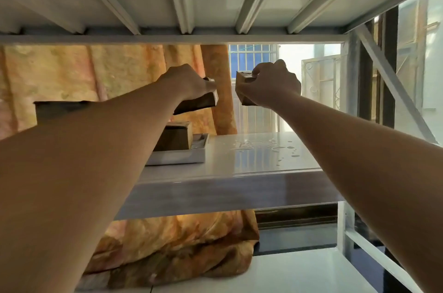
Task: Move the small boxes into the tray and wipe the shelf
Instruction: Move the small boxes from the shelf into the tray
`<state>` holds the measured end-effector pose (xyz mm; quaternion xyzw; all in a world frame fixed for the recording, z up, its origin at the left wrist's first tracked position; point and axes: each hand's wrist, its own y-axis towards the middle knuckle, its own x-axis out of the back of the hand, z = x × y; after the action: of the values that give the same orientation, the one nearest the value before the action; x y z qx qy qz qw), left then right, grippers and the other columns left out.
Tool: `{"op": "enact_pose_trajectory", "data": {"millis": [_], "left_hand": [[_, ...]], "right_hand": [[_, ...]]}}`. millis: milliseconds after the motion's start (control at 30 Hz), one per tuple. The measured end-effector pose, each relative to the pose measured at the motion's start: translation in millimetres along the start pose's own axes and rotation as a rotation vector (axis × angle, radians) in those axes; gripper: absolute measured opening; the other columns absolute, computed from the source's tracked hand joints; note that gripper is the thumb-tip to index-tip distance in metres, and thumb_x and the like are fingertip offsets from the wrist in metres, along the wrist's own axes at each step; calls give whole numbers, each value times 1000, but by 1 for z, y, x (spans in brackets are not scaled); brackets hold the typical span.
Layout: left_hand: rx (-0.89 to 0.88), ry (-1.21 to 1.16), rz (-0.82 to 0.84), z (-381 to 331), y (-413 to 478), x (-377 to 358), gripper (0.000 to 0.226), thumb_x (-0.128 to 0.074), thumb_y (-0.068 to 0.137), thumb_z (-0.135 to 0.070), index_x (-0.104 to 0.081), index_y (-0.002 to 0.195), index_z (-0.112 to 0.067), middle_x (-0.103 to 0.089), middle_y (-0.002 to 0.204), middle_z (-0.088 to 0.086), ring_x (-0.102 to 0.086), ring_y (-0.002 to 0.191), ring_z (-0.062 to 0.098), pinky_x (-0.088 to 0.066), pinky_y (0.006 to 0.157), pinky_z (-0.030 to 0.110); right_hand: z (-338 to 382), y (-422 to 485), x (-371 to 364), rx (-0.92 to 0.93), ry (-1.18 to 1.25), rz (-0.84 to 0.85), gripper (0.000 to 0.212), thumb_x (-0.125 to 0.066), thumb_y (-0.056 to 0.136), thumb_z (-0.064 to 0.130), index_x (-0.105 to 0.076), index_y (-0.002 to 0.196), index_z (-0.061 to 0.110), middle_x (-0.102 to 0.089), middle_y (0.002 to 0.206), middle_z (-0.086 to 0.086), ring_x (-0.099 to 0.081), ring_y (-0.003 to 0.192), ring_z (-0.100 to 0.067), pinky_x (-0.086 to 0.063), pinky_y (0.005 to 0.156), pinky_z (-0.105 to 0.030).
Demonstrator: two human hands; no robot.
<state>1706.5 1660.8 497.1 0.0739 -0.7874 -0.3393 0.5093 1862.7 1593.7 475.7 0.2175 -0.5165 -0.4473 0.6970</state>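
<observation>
Both arms reach forward over a white shelf (pixel 275 163), each hand holding a small brown box in the air. The left hand (pixel 187 81) has its fingers wrapped from above around one box (pixel 199 103), which tilts with its far end up and hangs above the tray. The right hand (pixel 275 84) has its fingers closed around a second box (pixel 244 86), held higher and just to the right of the first; the two boxes are near each other but apart.

A grey tray (pixel 177 160) sits on the left part of the shelf, partly hidden by the left forearm. A third box (pixel 177 136) already stands inside it.

To the right of the tray, drops and streaks of water (pixel 266 147) lie on the glossy shelf top. An orange patterned curtain (pixel 79 74) hangs behind the shelf, with a barred window (pixel 251 57) beside it.
</observation>
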Motion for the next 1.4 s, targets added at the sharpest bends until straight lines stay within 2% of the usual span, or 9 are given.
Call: {"op": "enact_pose_trajectory", "data": {"millis": [133, 300, 533, 700, 800, 1000, 1200, 1300, 1400], "left_hand": [[36, 10, 24, 32, 2, 13, 76, -53, 80, -64, -50, 124, -3, -60, 112, 19, -59, 97, 33, -41, 71, 33], [13, 57, -13, 60, 1, 26, 71, -54, 76, -68, -58, 105, -3, -52, 81, 10, -54, 76, 27, -37, 60, 30], [-4, 184, -48, 93, -5, 36, 66, -52, 79, -65, -59, 101, -3, -52, 83, 9, -52, 79, 26, -35, 59, 31], [74, 216, -83, 109, -9, 35, 64, -43, 78, -72, -56, 99, -13, -56, 96, 6, -55, 105, 31, -27, 102, 53], [89, 279, -72, 119, -12, 33, 74, -37, 77, -76, -59, 106, -12, -61, 102, 6, -54, 109, 31, -19, 107, 58], [-6, 183, -131, 134, -17, 21, 66, -45, 76, -70, -60, 107, -13, -63, 109, 8, -57, 101, 31, -44, 78, 38], [-30, 361, -138, 136, -27, 18, 66, -36, 78, -75, -58, 81, -13, -64, 89, 7, -57, 88, 28, -37, 64, 32], [-44, 379, -83, 138, -30, 24, 75, -36, 74, -80, -64, 97, -14, -61, 85, 4, -57, 82, 24, -37, 63, 31], [-100, 419, 3, 143, -32, 29, 90, -38, 71, -83, -41, 138, -23, -57, 129, 7, -56, 113, 27, -41, 75, 34]], "right_hand": [[35, -6, -10, 21, 58, 52, 53, -60, 68, 55, -62, 109, 21, -51, 124, -4, -59, 92, -24, -49, 77, -33], [76, -14, -21, 102, 108, 100, 63, -57, 63, 66, -66, 103, 18, -61, 106, -2, -59, 86, -22, -49, 73, -30], [113, -17, -44, 108, 119, 168, 63, -53, 66, 68, -65, 101, 18, -65, 99, -3, -62, 86, -23, -51, 73, -32], [126, -20, -53, 122, 114, 202, 58, -56, 71, 70, -65, 91, 15, -65, 83, -1, -63, 78, -21, -49, 66, -30], [130, -22, -58, 123, 104, 218, 58, -55, 72, 71, -64, 90, 16, -64, 82, -1, -63, 79, -21, -49, 68, -31], [135, -27, -69, 106, 95, 221, 57, -55, 72, 69, -64, 94, 17, -64, 95, -3, -62, 83, -22, -47, 65, -30], [137, -31, -79, 67, 63, 204, 67, -52, 71, 73, -63, 110, 19, -61, 113, -5, -61, 94, -25, -46, 70, -32], [137, -33, -80, 58, 69, 211, 67, -53, 70, 72, -63, 111, 20, -59, 119, -5, -61, 95, -25, -50, 73, -33], [138, -37, -80, 50, 71, 231, 68, -53, 70, 71, -62, 116, 21, -52, 129, -5, -61, 97, -26, -48, 71, -32]]}}
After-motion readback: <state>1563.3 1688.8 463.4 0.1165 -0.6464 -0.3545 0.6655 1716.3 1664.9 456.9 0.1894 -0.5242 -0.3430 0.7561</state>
